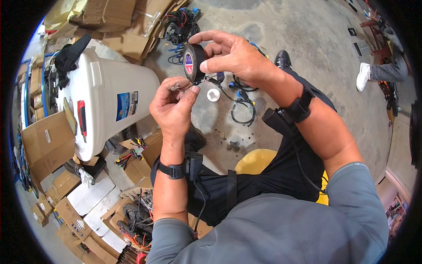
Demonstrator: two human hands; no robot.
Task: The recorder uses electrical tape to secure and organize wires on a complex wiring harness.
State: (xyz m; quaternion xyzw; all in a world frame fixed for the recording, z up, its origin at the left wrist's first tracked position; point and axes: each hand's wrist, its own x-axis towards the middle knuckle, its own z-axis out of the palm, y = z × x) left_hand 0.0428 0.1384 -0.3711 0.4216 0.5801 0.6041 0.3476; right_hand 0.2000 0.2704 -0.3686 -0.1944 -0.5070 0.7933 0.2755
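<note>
My right hand (pixel 239 59) grips a roll of black electrical tape (pixel 190 61) between thumb and fingers, its labelled side turned to the left. Just below it, my left hand (pixel 173 103) pinches thin wire ends (pixel 200 82) between thumb and forefinger. A thin clear strip or wire curls over the left fingers; I cannot tell which. From the pinch, a thin black cable (pixel 227 94) runs down to the right. The tape roll is right above the wire ends; whether its loose end touches them is not clear.
A white bucket (pixel 127 75) stands at left, with a red utility knife (pixel 82 121) on its top. Coiled black cables (pixel 244 112) and a small white cup-like piece (pixel 213 95) lie on the floor. Cardboard boxes (pixel 48 136) crowd the left. Another person's white shoe (pixel 363 77) is at right.
</note>
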